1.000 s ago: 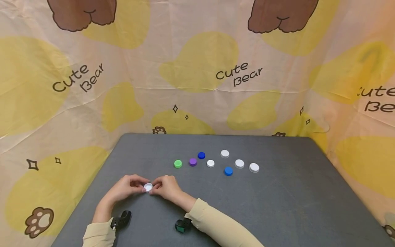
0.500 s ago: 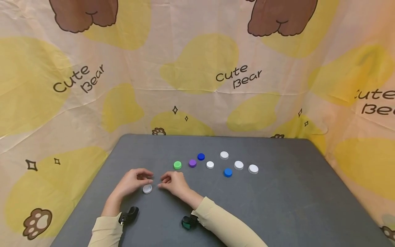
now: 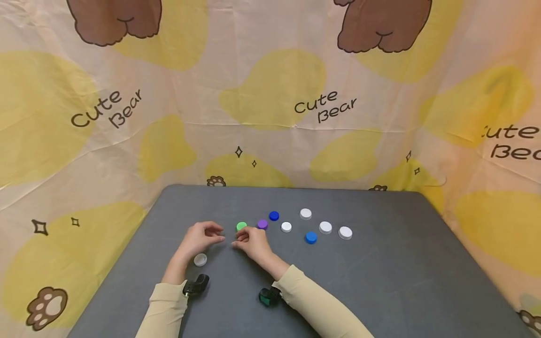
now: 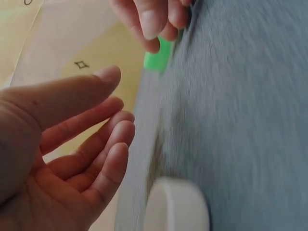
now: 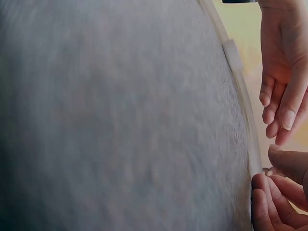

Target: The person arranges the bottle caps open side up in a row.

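Has the left hand (image 3: 202, 238) and the right hand (image 3: 253, 244) left of the scene's middle, fingertips toward each other, near but apart. Bends the left fingers (image 4: 111, 173) softly, with the left thumb (image 4: 72, 98) separate from them. Curls the right fingers loosely, also without closing. Extends the left forearm (image 3: 164, 305) from near left toward the far side; slants the right forearm (image 3: 321, 303) from near right toward far left.
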`<act>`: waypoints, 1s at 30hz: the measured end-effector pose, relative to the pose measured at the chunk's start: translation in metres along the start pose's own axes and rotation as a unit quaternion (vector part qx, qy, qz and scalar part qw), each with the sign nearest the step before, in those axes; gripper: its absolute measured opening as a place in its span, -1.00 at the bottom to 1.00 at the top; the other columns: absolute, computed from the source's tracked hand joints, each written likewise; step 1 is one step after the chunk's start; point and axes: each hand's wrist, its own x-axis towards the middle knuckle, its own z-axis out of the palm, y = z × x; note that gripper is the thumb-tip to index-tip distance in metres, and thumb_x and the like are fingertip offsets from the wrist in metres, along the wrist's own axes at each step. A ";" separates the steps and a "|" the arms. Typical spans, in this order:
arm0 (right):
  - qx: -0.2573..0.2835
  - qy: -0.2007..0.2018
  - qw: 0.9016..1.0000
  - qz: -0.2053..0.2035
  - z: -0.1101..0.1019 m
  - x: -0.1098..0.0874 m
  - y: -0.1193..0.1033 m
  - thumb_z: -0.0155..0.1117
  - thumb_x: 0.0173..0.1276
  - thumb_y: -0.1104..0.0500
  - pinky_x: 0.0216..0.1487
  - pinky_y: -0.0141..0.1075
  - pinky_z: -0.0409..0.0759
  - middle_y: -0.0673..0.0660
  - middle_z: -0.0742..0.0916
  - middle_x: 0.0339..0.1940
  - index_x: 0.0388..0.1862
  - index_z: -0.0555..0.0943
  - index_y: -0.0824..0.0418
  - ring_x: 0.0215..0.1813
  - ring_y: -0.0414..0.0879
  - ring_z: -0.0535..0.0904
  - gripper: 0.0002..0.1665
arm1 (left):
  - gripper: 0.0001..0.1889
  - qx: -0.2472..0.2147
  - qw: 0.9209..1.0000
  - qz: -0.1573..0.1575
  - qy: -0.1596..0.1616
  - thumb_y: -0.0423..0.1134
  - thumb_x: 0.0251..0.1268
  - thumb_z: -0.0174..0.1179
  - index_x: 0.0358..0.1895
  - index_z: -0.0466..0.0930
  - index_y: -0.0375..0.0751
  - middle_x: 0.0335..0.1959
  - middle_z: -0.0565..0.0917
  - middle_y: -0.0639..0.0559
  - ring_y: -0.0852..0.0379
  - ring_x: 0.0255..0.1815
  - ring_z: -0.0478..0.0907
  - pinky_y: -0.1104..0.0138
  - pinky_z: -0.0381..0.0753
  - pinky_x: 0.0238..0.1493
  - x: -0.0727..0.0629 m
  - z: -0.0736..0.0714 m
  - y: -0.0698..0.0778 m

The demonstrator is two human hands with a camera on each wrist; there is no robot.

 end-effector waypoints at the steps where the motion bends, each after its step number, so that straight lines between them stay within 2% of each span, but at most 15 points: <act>1: -0.002 0.005 1.000 0.000 -0.002 0.001 0.001 0.51 0.04 0.21 -0.41 -0.52 0.55 0.10 0.76 -0.45 -0.25 0.68 0.32 -0.44 -0.24 0.67 -0.70 | -0.69 -0.002 1.000 -0.002 0.001 -0.19 0.08 0.39 -0.10 0.68 -0.20 -0.22 0.73 -0.04 0.15 -0.29 0.64 0.27 0.57 -0.27 0.002 0.002 0.002; 9: -0.036 0.049 0.998 0.006 -0.012 0.002 0.008 0.52 0.02 0.22 -0.39 -0.47 0.58 0.10 0.76 -0.46 -0.28 0.67 0.34 -0.41 -0.19 0.70 -0.70 | -0.71 -0.011 1.000 -0.008 0.007 -0.23 0.04 0.40 -0.14 0.68 -0.24 -0.23 0.73 -0.09 0.13 -0.31 0.65 0.27 0.57 -0.29 0.017 0.018 0.012; 17: -0.071 0.078 0.994 0.020 -0.014 0.006 0.013 0.51 0.02 0.21 -0.43 -0.47 0.54 0.05 0.74 -0.51 -0.31 0.70 0.30 -0.47 -0.25 0.66 -0.74 | -0.68 -0.018 0.999 -0.020 0.026 -0.26 -0.02 0.43 -0.15 0.68 -0.27 -0.26 0.72 -0.11 0.08 -0.29 0.63 0.27 0.56 -0.30 0.032 0.034 0.019; 24: -0.092 0.088 0.992 0.017 -0.012 0.010 0.013 0.49 0.04 0.22 -0.44 -0.48 0.51 0.04 0.75 -0.52 -0.31 0.71 0.29 -0.47 -0.25 0.64 -0.77 | -0.67 -0.021 0.999 -0.017 0.031 -0.33 -0.05 0.43 -0.15 0.67 -0.32 -0.28 0.73 -0.16 0.07 -0.33 0.65 0.29 0.56 -0.31 0.039 0.042 0.022; 30: -0.101 0.092 0.990 0.026 -0.011 0.013 0.013 0.47 0.04 0.23 -0.44 -0.47 0.51 0.03 0.75 -0.54 -0.34 0.72 0.28 -0.48 -0.24 0.63 -0.81 | -0.68 -0.045 0.998 -0.015 0.032 -0.37 -0.07 0.42 -0.16 0.68 -0.33 -0.33 0.72 -0.14 0.13 -0.38 0.65 0.29 0.56 -0.33 0.039 0.048 0.022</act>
